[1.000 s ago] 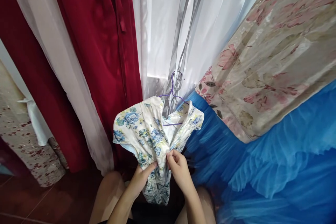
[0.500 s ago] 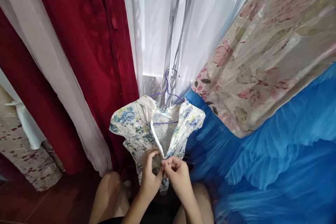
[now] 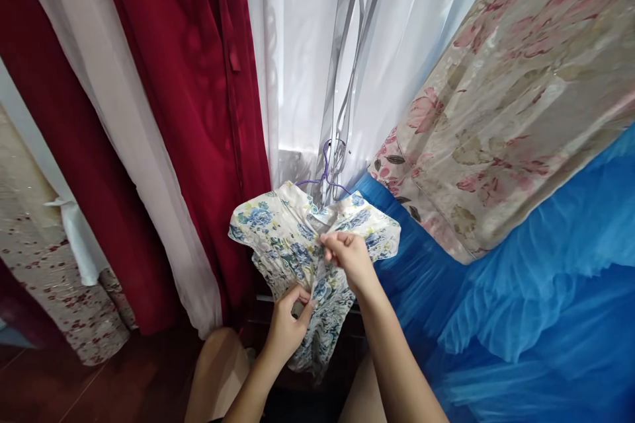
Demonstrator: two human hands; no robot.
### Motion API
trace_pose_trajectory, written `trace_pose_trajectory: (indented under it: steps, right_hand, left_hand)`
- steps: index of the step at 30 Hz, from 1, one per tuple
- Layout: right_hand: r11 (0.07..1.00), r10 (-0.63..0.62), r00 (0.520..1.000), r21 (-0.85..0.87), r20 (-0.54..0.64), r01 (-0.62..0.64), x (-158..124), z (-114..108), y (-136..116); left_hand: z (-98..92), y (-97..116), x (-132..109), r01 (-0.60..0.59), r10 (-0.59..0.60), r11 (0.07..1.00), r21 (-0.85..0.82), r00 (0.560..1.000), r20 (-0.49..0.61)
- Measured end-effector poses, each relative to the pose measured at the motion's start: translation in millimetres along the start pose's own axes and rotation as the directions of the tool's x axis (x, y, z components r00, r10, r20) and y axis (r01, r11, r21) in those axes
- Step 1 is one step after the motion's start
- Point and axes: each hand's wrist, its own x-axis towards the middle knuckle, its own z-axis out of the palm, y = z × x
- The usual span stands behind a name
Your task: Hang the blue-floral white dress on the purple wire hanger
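Observation:
A white dress with blue and yellow flowers (image 3: 262, 217) hangs in front of me on a purple wire hanger (image 3: 326, 168). My right hand (image 3: 344, 252) is closed in a pinch at the top of its front opening, just below the neckline; the zipper pull is hidden by the fingers. Below that hand the two edges lie together, and above it a small gap shows. Lower down, my left hand (image 3: 294, 314) pinches the dress fabric beside the closure with thumb and fingers. The lower part of the dress hangs between my knees.
Dark red cloth (image 3: 198, 79) and pale sheer cloth (image 3: 124, 112) hang on the left. White fabric with grey ribbons (image 3: 342, 79) hangs behind the hanger. To the right are a beige floral garment (image 3: 476, 145) and blue tulle (image 3: 496, 297). Reddish floor tiles (image 3: 59, 390) show lower left.
My right hand has moved up along the front opening to near the neckline, and the wide V-shaped gap has closed below it. My left hand stays low on the fabric.

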Motion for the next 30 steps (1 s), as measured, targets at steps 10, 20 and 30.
trace_pose_trajectory:
  steps: [10,20,30]
  right_hand:
    - [0.981,-0.169,0.976,0.077,-0.137,0.181,30,12,-39]
    - [0.966,-0.254,0.966,-0.062,-0.045,0.251,-1,6,-38]
    - [0.899,-0.234,0.968,-0.398,-0.084,0.183,22,1,13]
  left_hand:
    - [14.0,-22,1,0.028,-0.021,0.998,-0.060,0.993,0.113]
    - [-48.8,101,113,-0.394,0.411,0.909,0.135,0.900,-0.146]
    - [-78.1,108,156,-0.385,0.450,0.891,0.240,0.814,-0.367]
